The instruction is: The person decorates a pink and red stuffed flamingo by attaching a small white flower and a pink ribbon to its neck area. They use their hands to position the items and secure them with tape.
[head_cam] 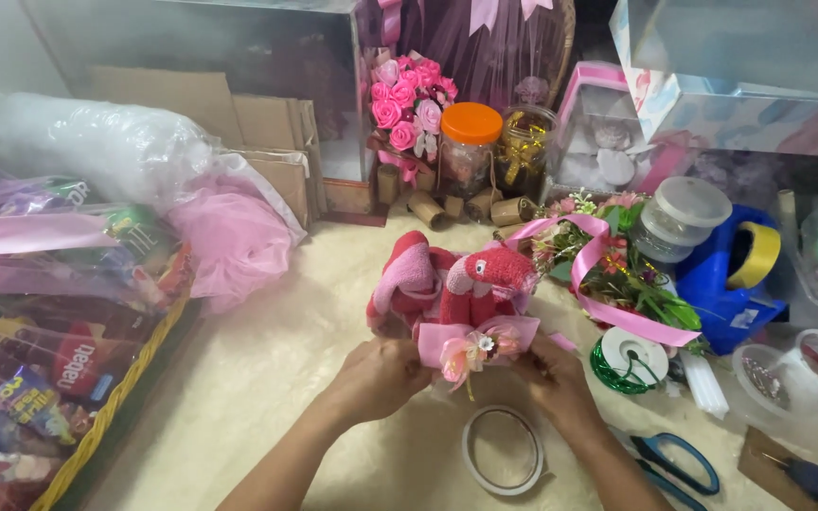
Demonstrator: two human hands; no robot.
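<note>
A soft toy-like figure folded from red and pink towel cloth stands on the cream furry surface at the centre. A pink ribbon bow with small artificial flowers sits against its front. My left hand grips the bow's left end and the base of the figure. My right hand pinches the bow's right end. A white tape roll lies just below my hands.
Left: a wicker basket of wrapped snacks under plastic and pink fabric. Back: pink rose bouquet, orange-lidded jar, cardboard tubes. Right: pink ribbon with flowers, green wire spool, blue tape dispenser, blue scissors, plastic containers.
</note>
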